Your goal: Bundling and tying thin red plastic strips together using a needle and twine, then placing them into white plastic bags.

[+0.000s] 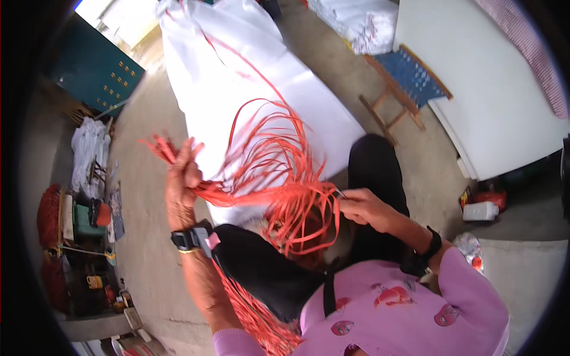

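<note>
A bundle of red plastic strips (pixel 255 193) stretches in front of me between my two hands, with many loose loops fanning up and down. My left hand (pixel 185 169) is closed round its left end, and short strip ends poke out beyond the fist. At the right end, my right hand (pixel 367 207) is pinched round a small metal tool (pixel 339 193), of which only a thin grey tip shows beside the loops. A single strip runs away over a white plastic sheet (pixel 237 77). More red strips (pixel 252 314) hang below my left thigh.
A low wooden folding stool (pixel 409 71) with a blue woven seat stands to the right, beside a big white panel (pixel 475 89). A white jug (pixel 481 211) lies near it. At the left are a dark green door (pixel 98 71) and cluttered shelves (pixel 89 237).
</note>
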Demonstrator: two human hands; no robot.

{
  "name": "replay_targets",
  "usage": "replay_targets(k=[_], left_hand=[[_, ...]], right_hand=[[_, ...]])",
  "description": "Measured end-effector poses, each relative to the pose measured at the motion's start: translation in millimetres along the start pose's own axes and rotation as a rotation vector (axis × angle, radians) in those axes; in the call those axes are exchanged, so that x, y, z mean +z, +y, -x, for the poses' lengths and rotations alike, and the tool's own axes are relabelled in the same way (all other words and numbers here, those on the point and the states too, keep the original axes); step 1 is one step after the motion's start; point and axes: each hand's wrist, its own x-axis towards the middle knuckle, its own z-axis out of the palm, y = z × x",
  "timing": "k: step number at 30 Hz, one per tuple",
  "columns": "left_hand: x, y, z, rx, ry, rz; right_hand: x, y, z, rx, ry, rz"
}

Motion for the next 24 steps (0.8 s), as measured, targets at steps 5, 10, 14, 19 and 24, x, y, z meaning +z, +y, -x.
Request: replay_targets(k=[5,10,14,19,24], left_hand=[[68,-79,94,-0.556,-0.158,0.052],[64,-114,114,-0.506,-0.208,0.168],[41,-137,93,-0.441,-0.12,0.464],[26,-143,83,-0.311,-0.025,0.579],[23,-152,82,-0.355,-0.013,0.601]], right_hand=[[14,13,-4,0.019,-0.143,-0.019],[10,7,-23,-0.097,0.271,0.216],[21,7,-40,-0.259,0.293,0.417],[55,27,-66,-0.209,-0.017,0.534],[77,53,-86,-0.485,0.001,0.591]])
